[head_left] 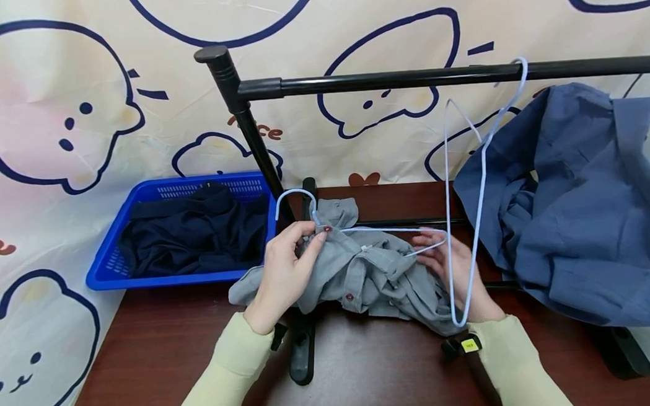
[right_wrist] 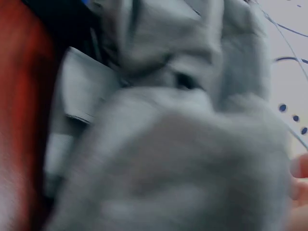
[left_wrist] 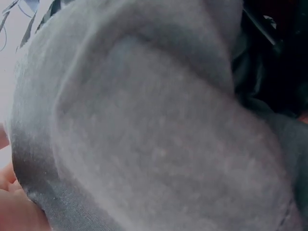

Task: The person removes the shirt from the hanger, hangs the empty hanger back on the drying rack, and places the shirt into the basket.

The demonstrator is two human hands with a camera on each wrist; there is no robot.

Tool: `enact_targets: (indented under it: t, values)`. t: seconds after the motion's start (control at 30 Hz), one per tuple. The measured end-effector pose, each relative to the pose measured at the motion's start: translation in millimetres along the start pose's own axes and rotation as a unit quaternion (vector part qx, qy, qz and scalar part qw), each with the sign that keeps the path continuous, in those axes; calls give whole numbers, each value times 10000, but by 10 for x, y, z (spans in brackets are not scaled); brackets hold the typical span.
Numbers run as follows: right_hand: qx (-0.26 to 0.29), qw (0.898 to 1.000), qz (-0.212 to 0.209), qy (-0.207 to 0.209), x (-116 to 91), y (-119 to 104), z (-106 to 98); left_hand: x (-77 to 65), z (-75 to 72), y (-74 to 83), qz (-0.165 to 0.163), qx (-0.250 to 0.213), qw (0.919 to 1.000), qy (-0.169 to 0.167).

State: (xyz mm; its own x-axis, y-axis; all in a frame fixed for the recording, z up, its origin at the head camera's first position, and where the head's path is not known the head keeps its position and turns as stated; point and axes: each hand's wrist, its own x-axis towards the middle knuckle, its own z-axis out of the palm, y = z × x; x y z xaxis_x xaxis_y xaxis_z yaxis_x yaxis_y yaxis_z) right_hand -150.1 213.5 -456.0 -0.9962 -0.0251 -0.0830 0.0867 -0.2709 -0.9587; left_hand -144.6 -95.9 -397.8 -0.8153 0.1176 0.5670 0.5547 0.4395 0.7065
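Note:
A grey shirt (head_left: 357, 269) with dark red buttons lies bunched around a light blue hanger (head_left: 296, 192), whose hook sticks up at the collar. My left hand (head_left: 286, 264) pinches the shirt's collar edge by a button, just below the hook. At the hanger's bare right end, my right hand (head_left: 457, 269) has its fingers loosely extended, touching the wire. Part of that hand is behind a second hanger. Close grey cloth (left_wrist: 159, 130) fills most of the left wrist view. Blurred shirt fabric (right_wrist: 168, 159) covers the right wrist view, with fingertips at its right edge.
A black rack rail (head_left: 362, 83) crosses above the brown table (head_left: 368, 362). From it hangs an empty light blue hanger (head_left: 482, 175), in front of my right hand. A blue-grey shirt (head_left: 577, 212) hangs at right. A blue basket (head_left: 167, 279) with dark clothing (head_left: 198, 229) stands left.

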Motion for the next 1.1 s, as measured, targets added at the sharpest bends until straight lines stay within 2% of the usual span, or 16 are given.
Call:
enact_targets:
  t: [0.1, 0.17, 0.23, 0.3, 0.4, 0.47, 0.53, 0.67, 0.83, 1.1]
  values:
    - [81, 9995, -256, 184, 0, -119, -86, 2, 1, -8, -6, 60, 10000, -73]
    - [-293, 9983, -486, 163, -1, -183, -122, 1, 8, -19, -7, 101, 9998, -153]
    - [-924, 9932, -709, 59, -5, -229, -136, -2, 20, -30, 4, 141, 9997, -219]
    - [-1662, 9810, -989, -124, -5, -248, -133, -10, 35, -40, 3, 173, 9995, -278]
    - [-2670, 9537, -1353, -273, -20, -256, -95, -24, 53, -50, 8, 226, 9992, -336]
    - [-3077, 9393, -1499, -253, -33, -255, -62, -30, 62, -55, 23, 234, 9990, -385]
    - [-3322, 9308, -1516, -148, -48, -254, -37, -35, 66, -61, 40, 239, 9987, -448]
    - [-3356, 9313, -1416, -22, -47, -243, -55, -47, 61, -75, 53, 251, 9979, -602]
    - [-3330, 9310, -1495, 52, -28, -243, -192, -61, 55, -97, -43, 284, 9964, -800]
    - [-3339, 9350, -1090, 492, -23, -290, -442, -80, 50, -144, -73, 373, 9959, -816]
